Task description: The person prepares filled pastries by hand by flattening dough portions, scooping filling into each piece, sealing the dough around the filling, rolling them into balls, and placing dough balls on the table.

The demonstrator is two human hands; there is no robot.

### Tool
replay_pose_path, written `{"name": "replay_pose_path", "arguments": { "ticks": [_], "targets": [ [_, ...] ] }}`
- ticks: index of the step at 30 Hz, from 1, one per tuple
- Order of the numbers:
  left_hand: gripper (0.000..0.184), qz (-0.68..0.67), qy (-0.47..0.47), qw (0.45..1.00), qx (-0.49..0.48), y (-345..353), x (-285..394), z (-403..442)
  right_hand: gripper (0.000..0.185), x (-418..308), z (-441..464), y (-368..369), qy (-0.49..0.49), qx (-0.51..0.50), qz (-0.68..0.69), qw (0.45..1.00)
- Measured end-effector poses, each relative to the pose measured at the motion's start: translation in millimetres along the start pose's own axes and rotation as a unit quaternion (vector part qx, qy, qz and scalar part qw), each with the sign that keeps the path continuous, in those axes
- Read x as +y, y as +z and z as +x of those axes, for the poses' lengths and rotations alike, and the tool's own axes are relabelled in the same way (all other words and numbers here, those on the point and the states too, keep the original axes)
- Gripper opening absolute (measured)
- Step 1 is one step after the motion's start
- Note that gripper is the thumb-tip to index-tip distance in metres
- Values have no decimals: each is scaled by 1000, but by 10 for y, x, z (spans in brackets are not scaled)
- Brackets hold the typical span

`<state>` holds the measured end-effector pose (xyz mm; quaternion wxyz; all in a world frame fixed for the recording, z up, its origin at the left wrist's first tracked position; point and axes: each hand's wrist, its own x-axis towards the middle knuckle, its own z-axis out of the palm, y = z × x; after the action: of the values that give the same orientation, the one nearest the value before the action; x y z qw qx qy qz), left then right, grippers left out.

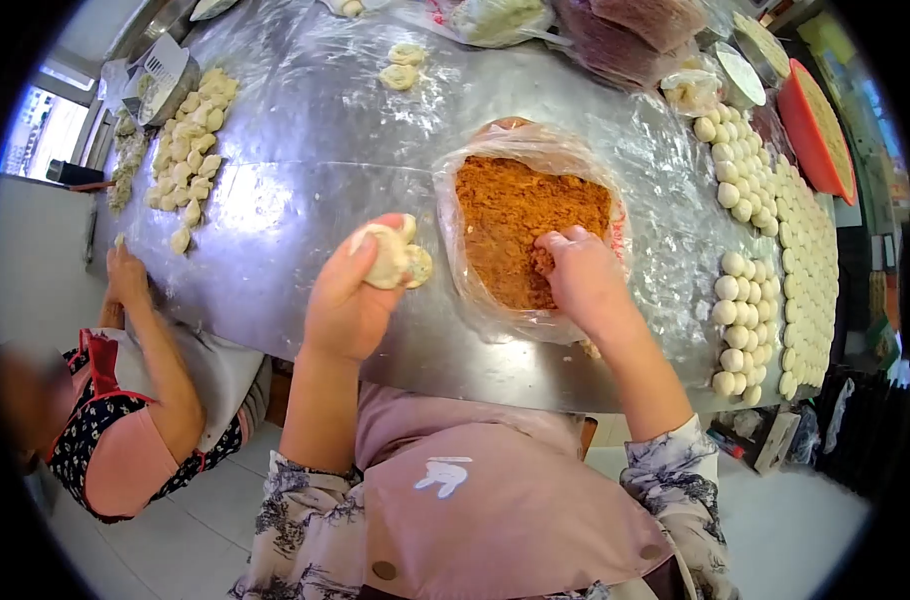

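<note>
A bag of crumbly orange-brown filling (505,215) lies open on the metal table in front of me, its clear plastic (453,245) folded back around it. My right hand (590,280) is in the filling, fingers curled around a clump of it. To the left of the bag, my left hand (350,300) holds a flattened piece of pale dough (383,258) between thumb and fingers. Small dough pieces (419,265) show just beyond those fingers; whether they are held or lie on the table I cannot tell.
Round dough balls (743,320) and flattened dough rounds (807,270) stand in rows at the right. Behind them is a red basin (815,130). Dough pieces (190,150) lie piled at far left, near a co-worker's hands (125,270). Two dough pieces (403,65) rest at the back.
</note>
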<state>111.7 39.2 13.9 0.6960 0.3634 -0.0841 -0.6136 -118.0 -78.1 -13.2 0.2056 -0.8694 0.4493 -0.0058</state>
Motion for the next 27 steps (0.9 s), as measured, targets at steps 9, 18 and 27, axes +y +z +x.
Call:
{"name": "replay_pose_path", "arguments": {
  "ticks": [9, 18, 27],
  "targets": [
    [26, 121, -187, 975, -14, 686, -738, 410, 20, 93, -77, -601, 110, 33, 195, 974],
    [36, -46, -161, 986, -7, 795, -1002, 575, 35, -120, -48, -556, -20, 84, 221, 972],
    [32, -12, -151, 988, -44, 725, -1074, 576, 29, -79, -59, -420, -35, 123, 198, 972]
  ]
}}
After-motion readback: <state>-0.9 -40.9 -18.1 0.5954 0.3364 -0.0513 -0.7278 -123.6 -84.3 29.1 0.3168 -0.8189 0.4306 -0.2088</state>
